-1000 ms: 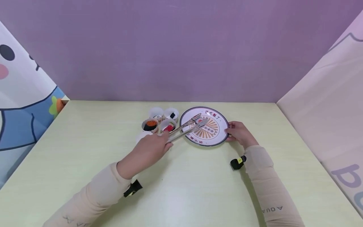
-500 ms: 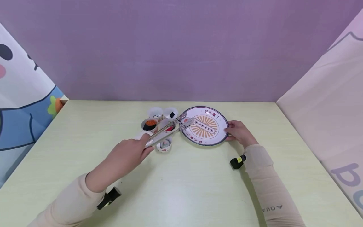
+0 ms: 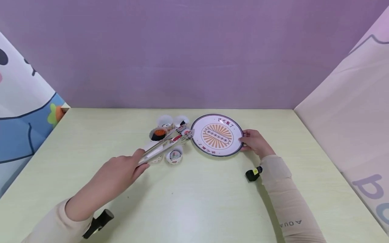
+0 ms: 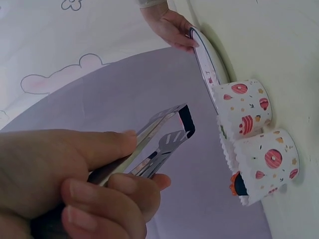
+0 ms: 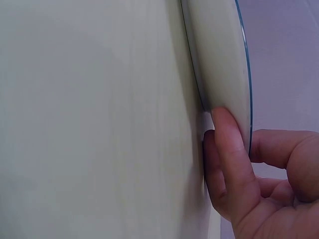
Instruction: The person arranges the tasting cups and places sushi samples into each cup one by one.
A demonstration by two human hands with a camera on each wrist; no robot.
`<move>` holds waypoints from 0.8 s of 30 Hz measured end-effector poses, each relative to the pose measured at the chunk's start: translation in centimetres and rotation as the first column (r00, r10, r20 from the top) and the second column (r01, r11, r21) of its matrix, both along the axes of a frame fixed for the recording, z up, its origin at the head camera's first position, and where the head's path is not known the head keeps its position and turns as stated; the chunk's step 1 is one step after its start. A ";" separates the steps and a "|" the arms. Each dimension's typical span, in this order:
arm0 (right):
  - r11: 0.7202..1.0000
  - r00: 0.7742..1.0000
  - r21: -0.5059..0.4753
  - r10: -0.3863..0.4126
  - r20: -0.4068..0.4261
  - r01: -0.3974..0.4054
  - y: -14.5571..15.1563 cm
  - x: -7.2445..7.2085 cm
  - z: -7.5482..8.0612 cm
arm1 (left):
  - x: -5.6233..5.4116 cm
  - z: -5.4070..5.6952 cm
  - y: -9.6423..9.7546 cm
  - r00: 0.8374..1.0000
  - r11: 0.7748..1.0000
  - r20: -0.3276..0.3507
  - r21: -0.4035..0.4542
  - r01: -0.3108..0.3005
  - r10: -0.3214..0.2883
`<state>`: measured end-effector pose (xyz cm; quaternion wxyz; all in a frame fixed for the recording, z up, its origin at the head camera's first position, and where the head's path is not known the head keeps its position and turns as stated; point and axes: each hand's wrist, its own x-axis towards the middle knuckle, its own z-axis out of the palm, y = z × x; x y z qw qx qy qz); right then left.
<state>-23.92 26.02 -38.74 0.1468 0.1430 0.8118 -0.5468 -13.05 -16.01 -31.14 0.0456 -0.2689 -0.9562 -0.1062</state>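
My left hand [image 3: 112, 173] grips metal tongs [image 4: 144, 142]. Between the tong tips is a small black-wrapped sushi roll piece [image 4: 187, 121], held above the paper cups just left of the plate. Fingers and thumb of my right hand [image 3: 256, 142] pinch the right rim of a white plate [image 3: 199, 130] with a dark blue edge; the right wrist view shows fingers under it and the thumb on the other side. Below the tongs sit several white patterned paper cups [image 4: 274, 162]. One contains an orange-topped sushi piece [image 3: 159, 132]; the tongs partly hide others.
At the front of the group a cup [image 3: 174, 161] holds a round roll piece. Two cups stand at the back, one of them a pale cup [image 3: 164, 119]. Behind the pale table [image 3: 194, 209] rises a purple wall [image 3: 182, 57], with printed cloths on both sides.
My left hand has drawn back left and toward me, carrying the tongs and sushi roll piece from above the plate to over the cups. The right hand stays on the plate rim.
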 end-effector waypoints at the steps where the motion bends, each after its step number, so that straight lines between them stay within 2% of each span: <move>1: 1.000 1.000 0.004 0.000 0.002 0.000 0.0 0.0 0.0 | 0.1 0.1 -0.2 1.000 1.000 0.007 -0.003 -0.004 0.004; 10: 1.000 1.000 0.027 0.012 -0.003 -0.012 0.1 -0.1 -0.1 | 1.0 -0.1 -1.9 0.999 0.999 0.025 -0.021 -0.031 0.031; 15: 1.000 1.000 0.015 0.010 -0.005 -0.010 0.1 -0.1 -0.2 | 1.3 0.0 -3.0 0.997 0.998 0.057 -0.046 -0.049 0.052; 24: 0.999 1.000 0.041 0.004 0.024 -0.005 -0.2 -0.1 0.2 | 1.8 -0.2 -4.4 0.997 0.996 0.026 -0.067 -0.066 0.068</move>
